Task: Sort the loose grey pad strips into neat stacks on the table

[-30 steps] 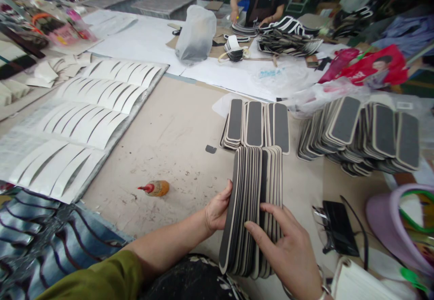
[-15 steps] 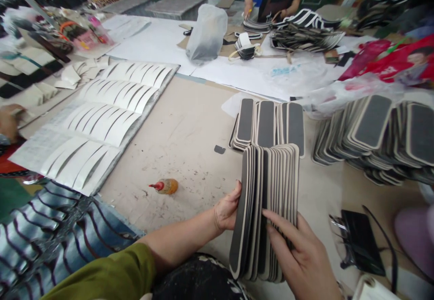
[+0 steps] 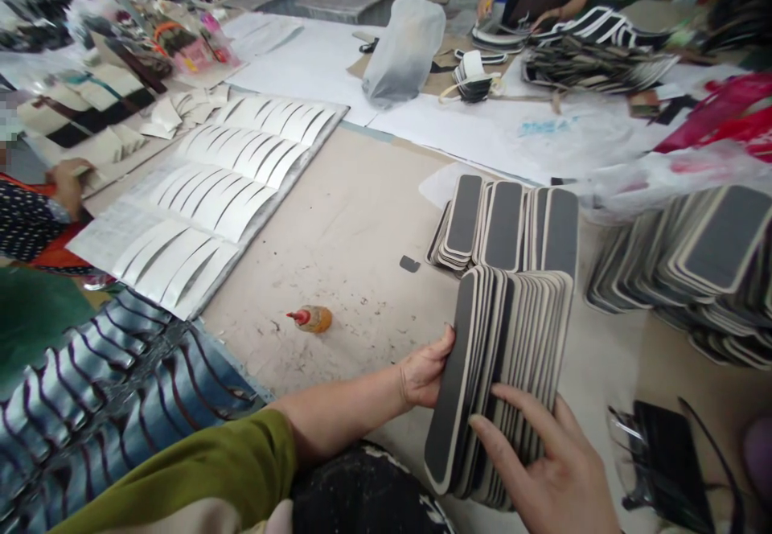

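So, L hand grips panel stack at 9 o'clock; R hand, thumb & fingers spread, touches it from 5 o'clock.

Panels matt, smooth; bag translucent plastic.

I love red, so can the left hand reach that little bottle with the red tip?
Probably yes: nothing seems to stand on the tabletop between the left hand and the bottle, though that hand is holding the stack of strips.
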Motion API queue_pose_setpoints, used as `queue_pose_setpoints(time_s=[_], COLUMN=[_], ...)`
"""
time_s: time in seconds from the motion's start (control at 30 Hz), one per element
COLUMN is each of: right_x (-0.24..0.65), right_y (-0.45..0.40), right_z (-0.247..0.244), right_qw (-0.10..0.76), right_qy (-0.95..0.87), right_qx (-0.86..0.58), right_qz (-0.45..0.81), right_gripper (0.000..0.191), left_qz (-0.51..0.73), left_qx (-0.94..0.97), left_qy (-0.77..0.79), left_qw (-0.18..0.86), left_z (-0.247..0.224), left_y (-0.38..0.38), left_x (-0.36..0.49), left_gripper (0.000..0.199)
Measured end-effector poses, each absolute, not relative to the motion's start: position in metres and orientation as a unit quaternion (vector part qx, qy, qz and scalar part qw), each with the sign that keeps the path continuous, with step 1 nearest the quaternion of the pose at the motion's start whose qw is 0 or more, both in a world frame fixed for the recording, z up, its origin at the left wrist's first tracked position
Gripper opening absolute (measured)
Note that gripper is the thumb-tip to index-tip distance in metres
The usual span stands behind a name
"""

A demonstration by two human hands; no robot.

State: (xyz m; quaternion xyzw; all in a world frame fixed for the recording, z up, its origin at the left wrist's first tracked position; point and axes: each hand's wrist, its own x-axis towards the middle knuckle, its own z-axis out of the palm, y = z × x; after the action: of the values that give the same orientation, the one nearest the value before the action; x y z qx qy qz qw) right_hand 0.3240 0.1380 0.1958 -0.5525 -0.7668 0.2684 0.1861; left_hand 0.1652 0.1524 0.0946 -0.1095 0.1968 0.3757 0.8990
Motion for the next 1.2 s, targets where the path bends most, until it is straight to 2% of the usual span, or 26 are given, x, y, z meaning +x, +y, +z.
queue_pose_setpoints(time_s=[0.5, 0.73, 0.87, 0.93, 1.1, 1.2], right_x=[0.319, 0.318, 0.32, 0.317, 0.301, 0.295], right_y=[0.141, 0.143, 0.147, 0.147, 0.142, 0.14], right_z=[0.195, 0.194, 0.188, 0.184, 0.161, 0.141], right_qw=[0.176, 0.159, 0.174, 0.194, 0.191, 0.198], right_qy=[-0.77, -0.744, -0.727, -0.717, -0.684, -0.665], right_qx=[-0.572, -0.59, -0.595, -0.604, -0.628, -0.639], right_qz=[0.222, 0.27, 0.293, 0.289, 0.319, 0.332], right_gripper=[0.04, 0.036, 0.034, 0.041, 0.081, 0.092], left_qz=[0.373, 0.378, 0.362, 0.357, 0.385, 0.371], left_qx=[-0.108, -0.134, -0.14, -0.126, -0.072, -0.067], left_qy=[0.213, 0.216, 0.208, 0.213, 0.279, 0.287], left_qw=[0.897, 0.89, 0.898, 0.901, 0.877, 0.881], left_z=[0.098, 0.099, 0.101, 0.104, 0.1, 0.089], left_y=[0.155, 0.158, 0.161, 0.162, 0.16, 0.158], left_x=[0.166, 0.164, 0.162, 0.164, 0.173, 0.177], left_gripper=[0.079, 0.075, 0.079, 0.08, 0.068, 0.063])
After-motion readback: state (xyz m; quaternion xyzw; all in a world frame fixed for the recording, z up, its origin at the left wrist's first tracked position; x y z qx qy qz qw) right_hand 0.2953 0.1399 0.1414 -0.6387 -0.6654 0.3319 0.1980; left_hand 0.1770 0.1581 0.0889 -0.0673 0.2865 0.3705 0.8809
